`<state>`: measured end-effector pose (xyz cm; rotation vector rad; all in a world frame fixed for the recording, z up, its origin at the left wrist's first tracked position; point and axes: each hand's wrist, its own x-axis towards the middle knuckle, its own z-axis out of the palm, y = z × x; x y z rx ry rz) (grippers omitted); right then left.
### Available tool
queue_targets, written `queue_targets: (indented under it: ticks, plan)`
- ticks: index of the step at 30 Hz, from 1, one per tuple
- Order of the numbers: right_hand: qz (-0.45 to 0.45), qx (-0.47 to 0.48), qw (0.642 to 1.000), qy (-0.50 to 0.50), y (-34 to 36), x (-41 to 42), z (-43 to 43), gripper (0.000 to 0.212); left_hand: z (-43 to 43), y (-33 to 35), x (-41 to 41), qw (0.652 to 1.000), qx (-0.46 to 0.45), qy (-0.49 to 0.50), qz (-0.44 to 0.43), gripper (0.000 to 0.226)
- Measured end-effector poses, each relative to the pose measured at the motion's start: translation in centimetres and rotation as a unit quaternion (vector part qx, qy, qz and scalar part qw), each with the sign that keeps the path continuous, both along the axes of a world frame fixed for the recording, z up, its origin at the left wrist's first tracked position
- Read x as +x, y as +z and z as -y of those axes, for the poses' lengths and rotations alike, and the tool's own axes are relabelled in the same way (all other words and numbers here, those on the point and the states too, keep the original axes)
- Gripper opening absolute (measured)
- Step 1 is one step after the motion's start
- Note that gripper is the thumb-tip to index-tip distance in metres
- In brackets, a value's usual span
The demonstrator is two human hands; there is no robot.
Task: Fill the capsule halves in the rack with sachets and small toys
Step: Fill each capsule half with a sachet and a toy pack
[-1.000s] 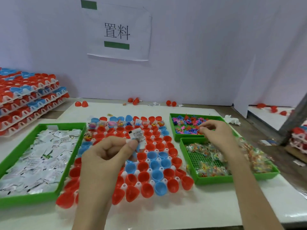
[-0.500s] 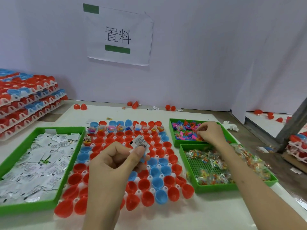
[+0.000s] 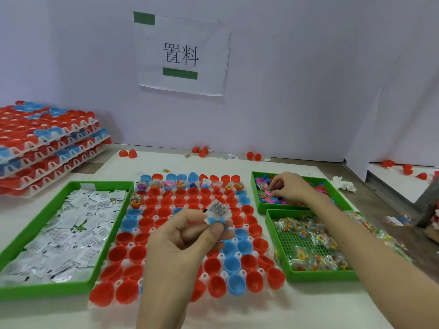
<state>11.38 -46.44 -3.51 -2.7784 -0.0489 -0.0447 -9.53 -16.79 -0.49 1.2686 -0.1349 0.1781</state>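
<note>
Sign (image 3: 181,54) on the wall reads 置料; left hand (image 3: 183,238) pinches a printed sachet (image 3: 217,208) above the rack (image 3: 131,245), right hand (image 3: 288,187) pinches toys (image 3: 266,198) in a green tray (image 3: 268,208).

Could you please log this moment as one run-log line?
left hand: pinches sachet over rack | right hand: curled among toys in tray, grasp unclear | capsule halves: far row filled, nearer ones empty

The desk (image 3: 308,309) carries a rack (image 3: 131,245) of red and blue capsule halves (image 3: 164,212) at its middle. A sachet tray (image 3: 47,287) lies just left, and a far toy tray (image 3: 256,193) and near toy tray (image 3: 320,275) just right. Stacked racks (image 3: 47,143) occupy the far left corner, and loose red halves (image 3: 128,153) lie along the far edge.
</note>
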Motion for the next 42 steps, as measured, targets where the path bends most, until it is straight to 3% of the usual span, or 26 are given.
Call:
queue_targets:
  ticks: [6,9,12,19,23,26,29,33,42]
  plan:
    - [0.043,0.017,0.999,-0.013,-0.5,-0.8,0.5,0.006,-0.3,0.0,-0.1,1.000,-0.020,-0.001,0.003,0.012]
    - [0.077,0.039,0.996,-0.029,-0.8,-1.0,0.8,0.007,-0.6,-0.3,-0.2,1.000,-0.014,0.002,-0.005,0.027]
    - [0.120,0.076,0.989,-0.051,-0.7,-1.2,1.0,0.012,-0.7,0.2,-0.4,1.000,-0.014,-0.011,0.005,0.023]
    - [0.168,0.233,0.954,-0.081,1.4,-3.6,-0.2,0.010,-0.4,0.4,-1.1,0.999,-0.014,-0.025,0.024,0.020]
    - [0.138,0.399,0.907,0.007,4.4,-7.3,-4.3,0.010,0.0,0.9,-1.2,0.999,-0.017,-0.014,0.044,0.021]
    - [0.140,0.465,0.871,0.071,6.7,-11.2,-8.1,0.013,0.1,1.1,-1.3,0.998,-0.025,0.007,0.061,0.019]
    - [0.154,0.476,0.857,0.122,7.6,-16.0,-11.1,0.012,0.2,1.2,-1.3,0.997,-0.036,0.029,0.067,0.019]
    - [0.179,0.472,0.855,0.118,6.4,-20.1,-14.0,0.016,0.6,0.8,-1.3,0.997,-0.004,0.035,0.073,0.019]
    - [0.193,0.519,0.823,0.129,5.8,-22.5,-14.4,0.016,1.1,0.4,-1.2,0.992,0.062,0.044,0.096,0.019]
